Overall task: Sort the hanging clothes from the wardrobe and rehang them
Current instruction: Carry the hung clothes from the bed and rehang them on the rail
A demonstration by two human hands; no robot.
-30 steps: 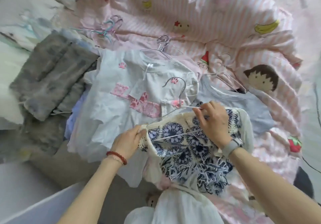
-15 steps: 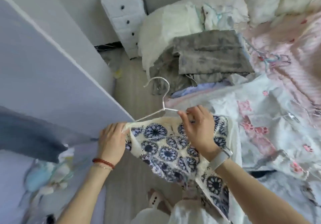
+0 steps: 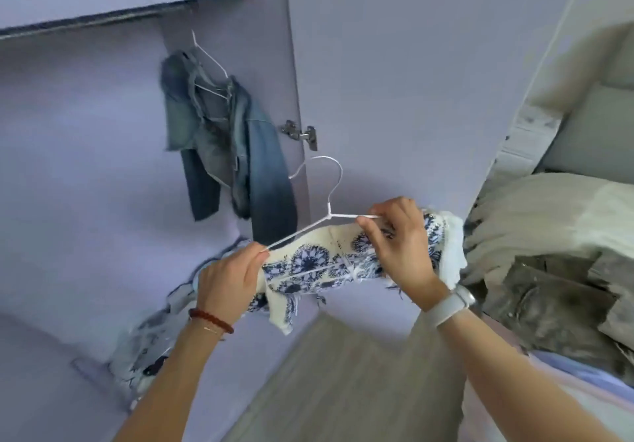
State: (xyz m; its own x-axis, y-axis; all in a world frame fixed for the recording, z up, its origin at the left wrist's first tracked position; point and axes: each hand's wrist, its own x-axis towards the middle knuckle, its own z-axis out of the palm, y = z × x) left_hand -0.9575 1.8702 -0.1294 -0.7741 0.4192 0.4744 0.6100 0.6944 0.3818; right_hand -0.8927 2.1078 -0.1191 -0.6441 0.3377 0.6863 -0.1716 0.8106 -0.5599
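Observation:
A cream garment with blue flower print (image 3: 319, 263) hangs bunched on a white wire hanger (image 3: 329, 201), held up in front of the open wardrobe (image 3: 85, 167). My left hand (image 3: 230, 280) grips the hanger's left end together with the cloth. My right hand (image 3: 401, 242) pinches the hanger's right arm and the fabric under it. The hook points up and left, free of any rail. A blue denim jacket (image 3: 233, 139) hangs on another white hanger inside the wardrobe, up left of my hands.
The wardrobe door (image 3: 394, 81) stands open behind the hanger, its metal hinge (image 3: 302, 133) close to the hook. Patterned clothes (image 3: 151, 345) lie low in the wardrobe. A bed with grey folded cloth (image 3: 555, 297) is on the right. Wooden floor (image 3: 343, 383) lies below.
The view has swung from the bed to the wardrobe. Both hands have carried the printed garment on its hanger up and toward the wardrobe opening.

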